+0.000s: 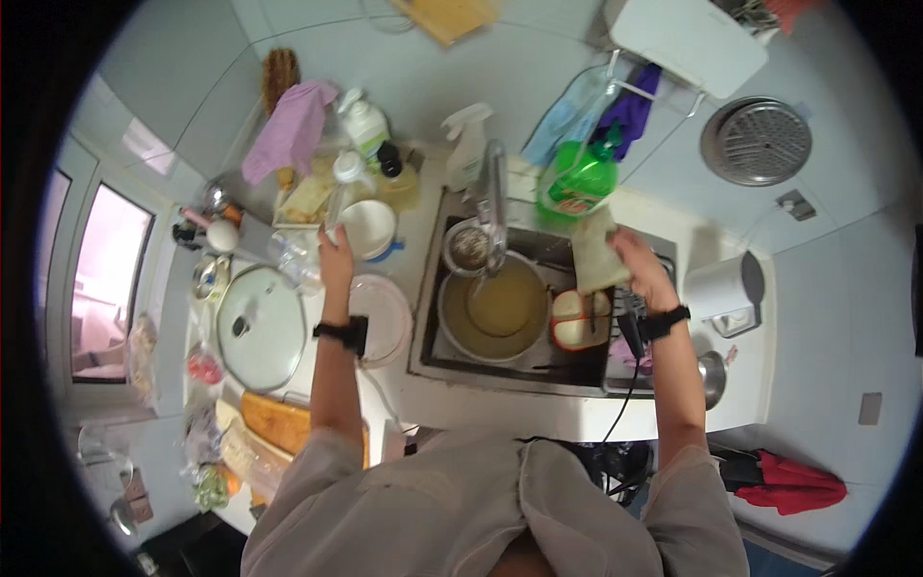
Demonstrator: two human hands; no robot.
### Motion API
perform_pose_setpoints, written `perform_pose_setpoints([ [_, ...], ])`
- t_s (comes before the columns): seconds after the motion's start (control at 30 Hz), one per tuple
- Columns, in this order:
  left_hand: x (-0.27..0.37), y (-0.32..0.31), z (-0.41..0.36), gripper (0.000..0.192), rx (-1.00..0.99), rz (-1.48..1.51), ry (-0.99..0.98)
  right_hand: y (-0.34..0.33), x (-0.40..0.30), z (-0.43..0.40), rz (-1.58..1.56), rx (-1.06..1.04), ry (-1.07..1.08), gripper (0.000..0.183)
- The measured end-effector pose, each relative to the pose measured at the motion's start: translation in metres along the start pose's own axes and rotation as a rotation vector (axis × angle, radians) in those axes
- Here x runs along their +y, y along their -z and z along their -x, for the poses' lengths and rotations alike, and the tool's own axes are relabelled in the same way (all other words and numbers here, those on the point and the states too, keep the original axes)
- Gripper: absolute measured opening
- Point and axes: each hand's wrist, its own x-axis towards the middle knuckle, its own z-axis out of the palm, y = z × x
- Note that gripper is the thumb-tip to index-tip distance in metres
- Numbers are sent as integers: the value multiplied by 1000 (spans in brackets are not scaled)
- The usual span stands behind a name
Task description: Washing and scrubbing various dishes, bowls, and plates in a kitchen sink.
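My right hand [642, 270] grips a pale cloth [600, 252], blurred, above the right side of the sink [461, 379]. Over the counter to the left, my left hand [335, 256] has its fingertips at the lower end of a clear bottle with a white pump top [350, 167]; whether it grips the bottle is unclear. A white bowl [369, 225] is right beside those fingers. In the sink stands a large metal pot [451, 335] with cloudy yellowish liquid, and a smaller bowl [469, 247] under the faucet [495, 191]. A red-rimmed divided dish [580, 321] lies right of the pot.
A green detergent bottle [580, 184] and a white spray bottle [469, 141] stand behind the sink. Left are a glass lid [261, 328], a pinkish round container [382, 321] and a wooden cutting board [277, 422]. A white kettle [717, 288] is at right.
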Motion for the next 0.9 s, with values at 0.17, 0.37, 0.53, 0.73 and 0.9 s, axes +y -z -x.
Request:
perform_pose_setpoints([
  [0.17,121,36,77,40,-286,488,-151,26,-57,-80,-370,90,-174,19],
  [0.37,213,32,139,42,-325,409,-533,57,-27,-151,376,584,471,27],
  [0.53,240,44,176,43,-213,338,-719,41,-80,-114,933,256,828,47],
  [0.73,245,14,232,39,-679,512,-786,45,-109,-122,1281,41,804,42],
  [0.9,249,-2,252,39,-815,522,-734,48,-112,-154,1214,-69,889,33],
])
